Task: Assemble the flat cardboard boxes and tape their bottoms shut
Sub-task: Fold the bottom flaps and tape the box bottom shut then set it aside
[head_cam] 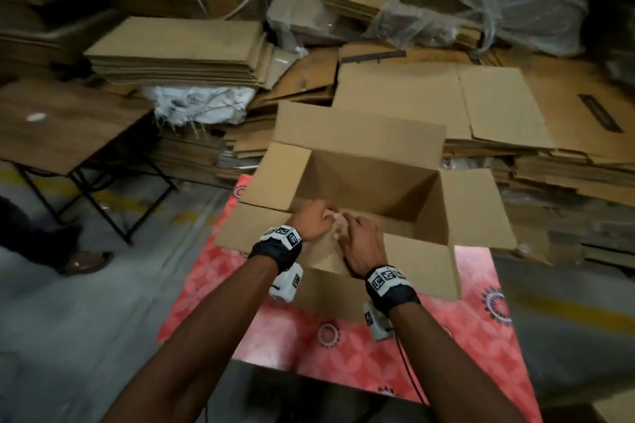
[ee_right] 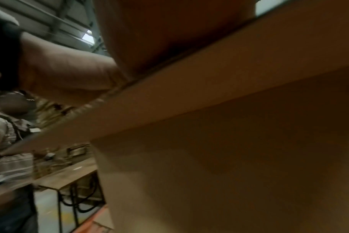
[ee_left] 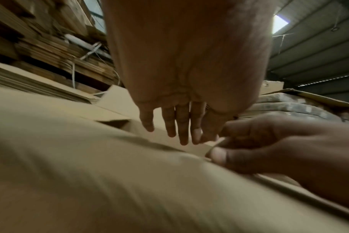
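An open brown cardboard box (head_cam: 371,189) stands on a red patterned table (head_cam: 481,336), all of its top flaps spread outward. Both hands meet at the middle of the near flap (head_cam: 254,233). My left hand (head_cam: 314,221) reaches over the flap's fold, and in the left wrist view its fingers (ee_left: 181,126) point down with thumb and index pinching the thin cardboard edge. My right hand (head_cam: 362,244) lies just right of it, its thumb and fingers (ee_left: 249,149) pinching the same edge. The right wrist view shows the box's outer wall (ee_right: 229,157) close up.
Stacks of flat cardboard (head_cam: 178,51) and loose sheets (head_cam: 498,106) crowd the space behind the box, some under plastic wrap (head_cam: 464,0). A folding table (head_cam: 62,127) stands at the left, and another person's shoe (head_cam: 86,261) is on the grey floor beside it.
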The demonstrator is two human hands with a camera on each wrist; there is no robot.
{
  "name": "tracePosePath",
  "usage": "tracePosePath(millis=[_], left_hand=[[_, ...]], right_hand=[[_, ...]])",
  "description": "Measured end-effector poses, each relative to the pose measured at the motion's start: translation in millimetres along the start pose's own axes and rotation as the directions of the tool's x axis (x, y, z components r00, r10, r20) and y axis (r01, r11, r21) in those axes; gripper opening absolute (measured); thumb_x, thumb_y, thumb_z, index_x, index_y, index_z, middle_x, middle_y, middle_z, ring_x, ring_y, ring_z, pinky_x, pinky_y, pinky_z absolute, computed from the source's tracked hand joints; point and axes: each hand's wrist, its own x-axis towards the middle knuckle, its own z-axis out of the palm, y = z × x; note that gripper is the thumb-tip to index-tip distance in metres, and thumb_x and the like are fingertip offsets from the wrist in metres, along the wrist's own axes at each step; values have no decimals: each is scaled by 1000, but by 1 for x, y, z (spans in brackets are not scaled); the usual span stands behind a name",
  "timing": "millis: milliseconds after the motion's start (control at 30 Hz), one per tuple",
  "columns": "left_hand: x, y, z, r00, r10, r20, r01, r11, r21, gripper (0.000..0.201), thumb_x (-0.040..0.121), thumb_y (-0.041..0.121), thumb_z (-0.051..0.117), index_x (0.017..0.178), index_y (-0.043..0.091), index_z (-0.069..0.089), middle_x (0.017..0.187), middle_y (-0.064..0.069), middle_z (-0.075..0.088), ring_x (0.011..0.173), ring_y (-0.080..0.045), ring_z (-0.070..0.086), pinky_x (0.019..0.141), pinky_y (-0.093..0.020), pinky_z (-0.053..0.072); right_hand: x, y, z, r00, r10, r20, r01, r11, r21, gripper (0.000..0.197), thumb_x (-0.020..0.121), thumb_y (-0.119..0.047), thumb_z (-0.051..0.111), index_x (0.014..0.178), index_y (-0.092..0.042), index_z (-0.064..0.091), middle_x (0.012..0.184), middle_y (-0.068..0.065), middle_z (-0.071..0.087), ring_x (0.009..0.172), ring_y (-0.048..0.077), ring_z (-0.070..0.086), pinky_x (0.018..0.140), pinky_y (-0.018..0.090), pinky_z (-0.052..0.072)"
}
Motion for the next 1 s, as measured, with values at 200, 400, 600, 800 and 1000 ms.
tracePosePath(millis=[200,400,600,800,1000], left_hand=[[-3,-64,-80,975,-177,-136,202,960,194,44,94,37,66,132,17,61,134,-12,65,128,-32,56,105,-41,46],[9,-92,-81,931,-329,-156,363,878,312,85,80,63,72,144,16,42,139,-22,49,134,-44,41,106,-51,42],[15,-78,-58,888,-406,-214,457,822,338,91,69,70,74,137,18,42,140,-24,39,124,-49,42,98,-57,40],[10,-97,-114,896,-365,-254,290,912,-290,51,95,57,57,125,16,63,117,-8,67,108,-29,60,85,-31,41],[-17,-146,-137,492,-569,-659,222,814,-537,41,85,17,64,123,7,54,123,-22,60,113,-39,57,94,-43,45]], right_hand=[[27,-51,21,997,14,77,-9,998,-66,41,93,-40,67,131,-25,61,127,5,65,116,31,61,102,43,40],[21,-60,30,994,109,-25,-110,993,-52,30,86,-31,76,114,-27,69,109,5,71,101,32,66,96,41,42],[18,-56,37,991,109,-80,-109,994,12,38,86,-26,76,123,-22,69,120,6,72,113,28,63,109,44,33],[16,-55,47,983,120,-138,-118,993,19,45,82,-26,78,125,-18,68,120,9,70,112,30,64,120,51,26],[16,-60,61,962,145,-232,-143,989,26,46,76,-19,83,120,-15,71,113,10,69,108,31,64,121,57,25]])
